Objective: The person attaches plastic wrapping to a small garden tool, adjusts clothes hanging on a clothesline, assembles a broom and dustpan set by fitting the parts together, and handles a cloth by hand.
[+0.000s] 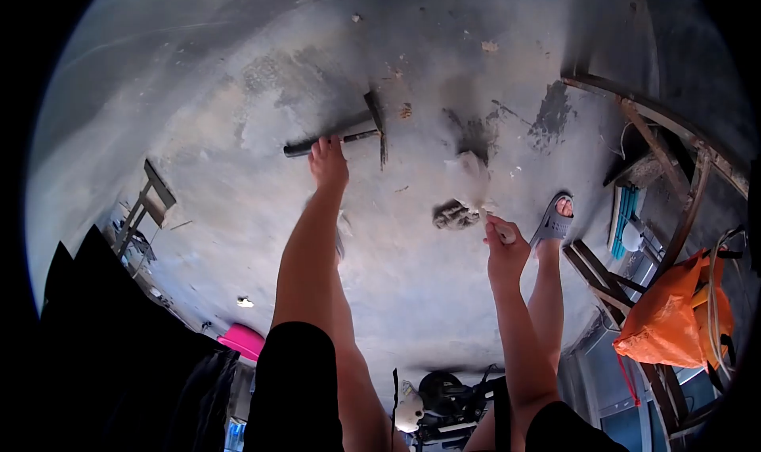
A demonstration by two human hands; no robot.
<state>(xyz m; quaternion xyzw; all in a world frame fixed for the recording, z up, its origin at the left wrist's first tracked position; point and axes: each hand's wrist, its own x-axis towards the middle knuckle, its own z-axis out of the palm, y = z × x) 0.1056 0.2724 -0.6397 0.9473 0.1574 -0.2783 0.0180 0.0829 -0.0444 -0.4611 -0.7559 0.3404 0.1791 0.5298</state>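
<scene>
My left hand (328,163) is wrapped round the black handle of a long-handled tool (298,148), whose thin dark crosspiece (378,127) rests near the floor to the right. The fingers of my right hand (506,242) are closed on a pale object (502,231), too small to identify. Just left of that hand lies a grey, crumpled clump (456,214) on the concrete floor (396,262). Above the clump is a pale, blurred lump (473,170) beside a dark patch.
A sandalled foot (555,218) is right of my right hand. Metal frames (662,155) and an orange bag (674,317) stand at the right. A small stand (147,202) and pink object (242,341) are at the left. Dark equipment (448,400) is at the bottom.
</scene>
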